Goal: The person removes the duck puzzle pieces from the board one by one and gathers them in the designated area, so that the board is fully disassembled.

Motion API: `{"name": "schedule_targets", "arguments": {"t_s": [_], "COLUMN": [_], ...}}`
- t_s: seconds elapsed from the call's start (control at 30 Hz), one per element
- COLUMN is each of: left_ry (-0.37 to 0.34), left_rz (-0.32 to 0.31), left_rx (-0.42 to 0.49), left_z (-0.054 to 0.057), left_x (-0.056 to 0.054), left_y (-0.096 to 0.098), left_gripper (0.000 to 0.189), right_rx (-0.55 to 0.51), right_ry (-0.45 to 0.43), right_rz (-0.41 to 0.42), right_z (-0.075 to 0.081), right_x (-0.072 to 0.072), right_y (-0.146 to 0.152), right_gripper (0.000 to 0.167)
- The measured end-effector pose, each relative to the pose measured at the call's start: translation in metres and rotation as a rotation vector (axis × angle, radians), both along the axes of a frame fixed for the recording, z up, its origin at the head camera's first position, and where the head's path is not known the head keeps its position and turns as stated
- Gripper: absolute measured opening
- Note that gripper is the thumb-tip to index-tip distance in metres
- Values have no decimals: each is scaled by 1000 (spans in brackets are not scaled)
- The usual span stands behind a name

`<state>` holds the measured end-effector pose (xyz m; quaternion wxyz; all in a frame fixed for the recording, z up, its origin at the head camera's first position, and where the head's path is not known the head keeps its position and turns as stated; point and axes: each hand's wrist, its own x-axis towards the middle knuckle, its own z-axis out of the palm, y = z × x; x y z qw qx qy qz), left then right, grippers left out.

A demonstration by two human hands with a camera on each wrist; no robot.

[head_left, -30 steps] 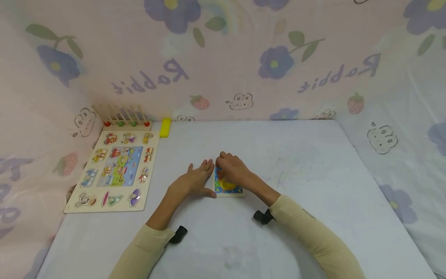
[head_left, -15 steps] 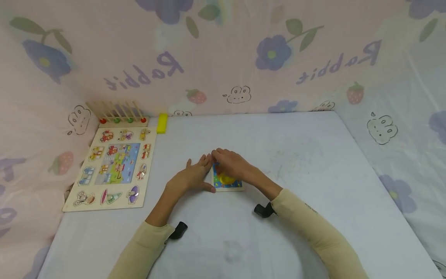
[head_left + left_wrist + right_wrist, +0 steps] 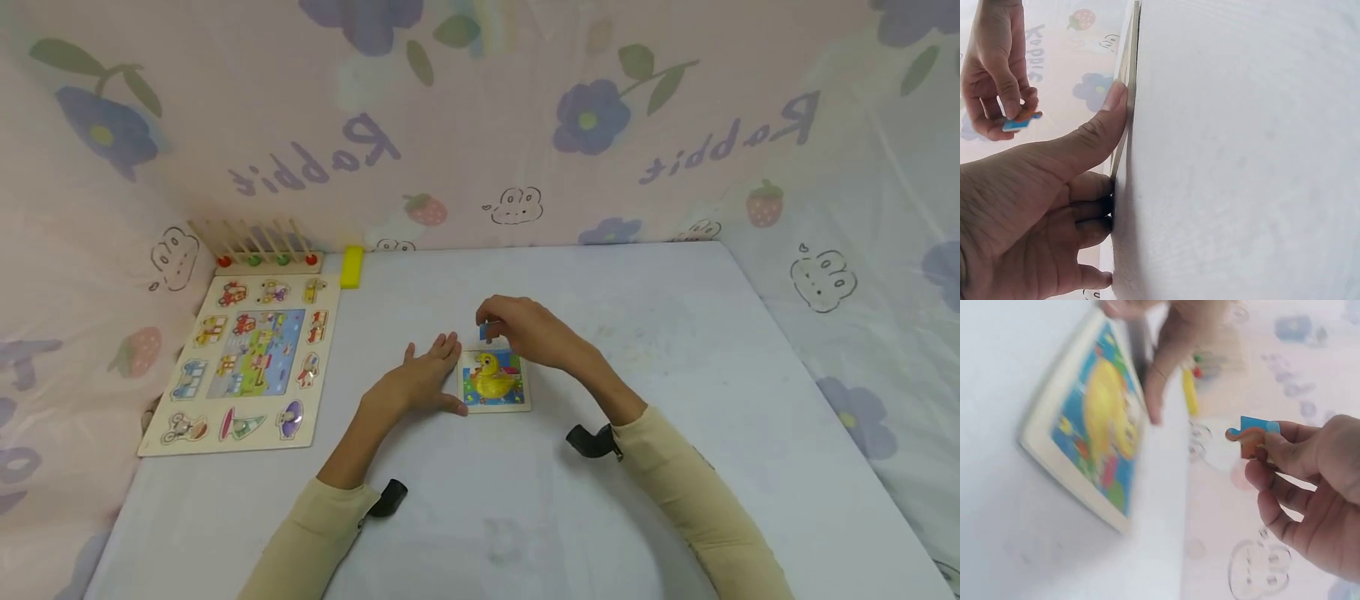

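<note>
A small square puzzle board [image 3: 493,409] with a yellow duck picture lies in the middle of the table. My right hand [image 3: 536,332] is raised beyond its far edge, pinching a jigsaw piece [image 3: 1252,436] between thumb and fingers. In the right wrist view that piece is blue and orange with a round knob. My left hand [image 3: 414,382] rests along the board's left side, fingers extended. Its thumb [image 3: 1107,115] touches the board's edge in the left wrist view.
A large wooden picture board [image 3: 322,367] with vehicle pieces lies on the left. Behind it stands a rack of wooden pegs [image 3: 273,267] with red and green beads, beside a yellow block [image 3: 352,267]. Patterned cloth [image 3: 480,125] hangs at the back and sides.
My right hand has lifted off the duck puzzle and moved away and to the right, with the jigsaw piece now showing in its fingers. My left hand has stayed beside the board.
</note>
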<state>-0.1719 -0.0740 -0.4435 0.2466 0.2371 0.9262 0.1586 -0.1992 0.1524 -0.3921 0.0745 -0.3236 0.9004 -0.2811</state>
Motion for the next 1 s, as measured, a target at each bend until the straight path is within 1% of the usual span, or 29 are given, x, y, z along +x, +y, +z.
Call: {"name": "schedule_targets", "arguments": {"t_s": [0.1,0.2,0.27,0.4,0.57,0.63,0.83,1.0], "left_ry": [2,-4,-8,-4,14,17,6,-10], "left_rz": [3,0,0,7,-1,-3,9,13], "left_rx": [-2,1,3,-1,9,12,9,18], "left_z": [-1,-3,-3,-4,-4,-3,-1,-1], "left_x": [0,1,1,1,0,-1,-1,0], "left_y": [1,3,3,1,-1,-1,-2,-1], "left_gripper": [111,111,112,112,112,111,109,108], "right_rx": [-52,-94,-99,-83,-11,14,32,74], "right_ry": [-6,-27,-34,-49,-81,-91,-103,-109], "right_rz": [-48,-78,-88,-110,-170,-181,-163,-145], "right_z": [8,12,12,6,-5,-11,-35,-53], "right_x": [-5,-10,-13,-21,-28,-30,-36,-41], "right_y": [16,33,44,60,73,76,80,79], "right_gripper": [19,18,17,16,16,18,22,18]}}
